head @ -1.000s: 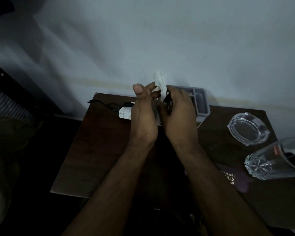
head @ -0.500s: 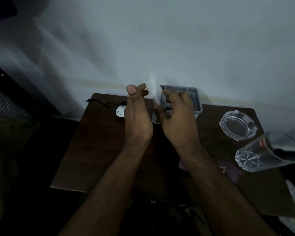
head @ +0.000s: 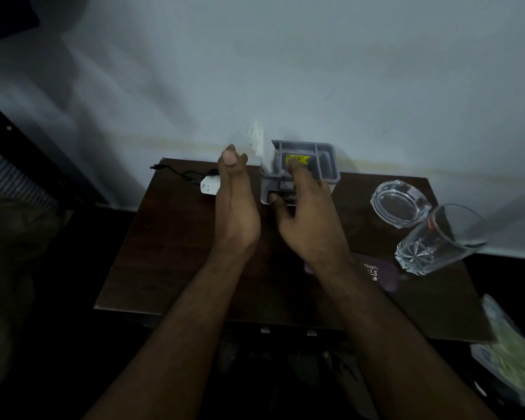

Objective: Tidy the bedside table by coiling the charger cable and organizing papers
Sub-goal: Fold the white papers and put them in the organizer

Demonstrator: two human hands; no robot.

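Head camera looks steeply down, close over the bedside table [head: 170,268] (wall behind).

An organizer tray [head: 328,177] is set at the back edge of the tabletop [head: 170,256], against the wall, with paper [head: 259,144] standing in its left compartment. A charger [head: 210,185] is placed to its left, its cable [head: 176,172] trailing leftward. An ashtray [head: 399,203] is set to the right, with a glass [head: 437,241] in front of it.

Both forearms reach fwd from the bottom, bare, close together. Left hand [head: 235,204] edge-up, thumb on top, fingers straight-ish, holding nothing I can see. Right hand [head: 306,213] palm down w/ fingers spread & relaxed, thumb out toward the left hand.
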